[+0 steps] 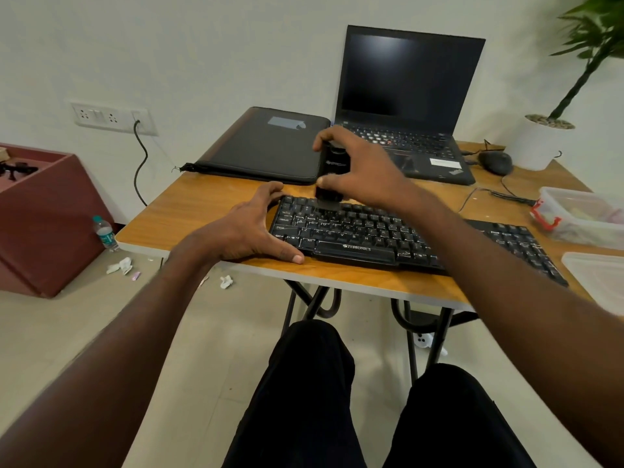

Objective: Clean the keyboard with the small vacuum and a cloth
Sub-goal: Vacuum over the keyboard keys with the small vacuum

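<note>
A black keyboard [371, 236] lies along the near edge of the wooden table [189, 211]. My left hand [248, 228] grips the keyboard's left end, thumb at the front corner and fingers over the back corner. My right hand [358, 163] holds a small black vacuum [332, 179] upright from above. The vacuum's nozzle rests on the upper left rows of keys. No cloth is in sight.
Behind the keyboard lie a black laptop sleeve [266, 146] and an open laptop [408, 106]. A mouse [495, 162], a potted plant [543, 140] and clear plastic containers [580, 214] sit at the right. A maroon box [44, 217], a bottle [105, 233] and paper scraps are on the floor left.
</note>
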{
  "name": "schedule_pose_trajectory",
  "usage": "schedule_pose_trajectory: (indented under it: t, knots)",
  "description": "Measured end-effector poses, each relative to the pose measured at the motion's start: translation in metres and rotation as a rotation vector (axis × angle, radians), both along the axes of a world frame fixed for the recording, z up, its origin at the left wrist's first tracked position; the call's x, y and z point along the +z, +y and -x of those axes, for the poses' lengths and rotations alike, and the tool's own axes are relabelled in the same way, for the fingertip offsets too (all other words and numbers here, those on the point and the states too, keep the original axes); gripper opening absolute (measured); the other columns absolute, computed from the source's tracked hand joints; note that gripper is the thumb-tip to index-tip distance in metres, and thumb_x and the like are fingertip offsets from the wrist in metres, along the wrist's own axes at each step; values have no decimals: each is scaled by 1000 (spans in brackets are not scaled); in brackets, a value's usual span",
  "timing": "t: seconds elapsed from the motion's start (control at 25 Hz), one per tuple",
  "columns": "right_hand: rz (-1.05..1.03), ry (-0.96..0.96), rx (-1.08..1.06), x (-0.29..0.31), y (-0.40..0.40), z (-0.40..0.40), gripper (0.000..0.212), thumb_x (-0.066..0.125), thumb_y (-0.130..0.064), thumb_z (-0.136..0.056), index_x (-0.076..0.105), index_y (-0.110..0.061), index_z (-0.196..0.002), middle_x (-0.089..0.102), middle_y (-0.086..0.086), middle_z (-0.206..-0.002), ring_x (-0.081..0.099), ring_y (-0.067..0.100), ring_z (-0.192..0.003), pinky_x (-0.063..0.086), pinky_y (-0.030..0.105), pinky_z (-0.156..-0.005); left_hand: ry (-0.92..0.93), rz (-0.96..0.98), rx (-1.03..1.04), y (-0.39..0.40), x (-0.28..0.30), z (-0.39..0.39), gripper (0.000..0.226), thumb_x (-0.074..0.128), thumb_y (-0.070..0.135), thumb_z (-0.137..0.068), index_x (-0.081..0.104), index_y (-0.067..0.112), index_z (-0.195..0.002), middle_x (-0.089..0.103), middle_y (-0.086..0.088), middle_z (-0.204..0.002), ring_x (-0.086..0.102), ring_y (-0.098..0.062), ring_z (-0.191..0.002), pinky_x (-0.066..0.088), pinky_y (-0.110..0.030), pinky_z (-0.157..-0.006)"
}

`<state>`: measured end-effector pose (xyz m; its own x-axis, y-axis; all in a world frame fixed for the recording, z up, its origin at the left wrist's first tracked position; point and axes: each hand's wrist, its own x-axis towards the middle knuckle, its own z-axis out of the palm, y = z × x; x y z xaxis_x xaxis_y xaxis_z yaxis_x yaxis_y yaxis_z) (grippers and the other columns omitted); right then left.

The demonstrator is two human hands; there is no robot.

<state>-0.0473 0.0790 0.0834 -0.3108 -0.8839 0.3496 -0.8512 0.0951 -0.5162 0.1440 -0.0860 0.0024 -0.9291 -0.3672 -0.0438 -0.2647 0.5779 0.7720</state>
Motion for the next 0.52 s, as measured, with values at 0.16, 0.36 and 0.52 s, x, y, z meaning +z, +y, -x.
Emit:
schedule_pose_trajectory:
  t: [0.16,0.36,0.52]
  knots:
    - [9,-107,64,-12,19,-2,48,75,-20,-88,52,-34,-128,57,-3,-115,66,15,-96,62,27,-68,0,2,4,1,1,0,154,97,78,-32,16,47,-159,34,9,-166,38,-17,-150,41,-49,-123]
    - [-154,185,-76,10,36,15,49,75,-23,-84,54,-34,-128,59,-2,-114,61,19,-99,59,40,-83,-74,-29,-30,7,14,-1,151,89,83,-44,5,44,-163,25,2,-171,34,-21,-151,37,-46,-123]
    - [108,-141,-38,-6,12,-7,46,74,-20,-87,53,-32,-127,58,-4,-117,64,15,-98,61,25,-70,138,76,190,44,16,20,117,41,99,-78,3,34,-167,33,-4,-171,42,-31,-150,34,-60,-122]
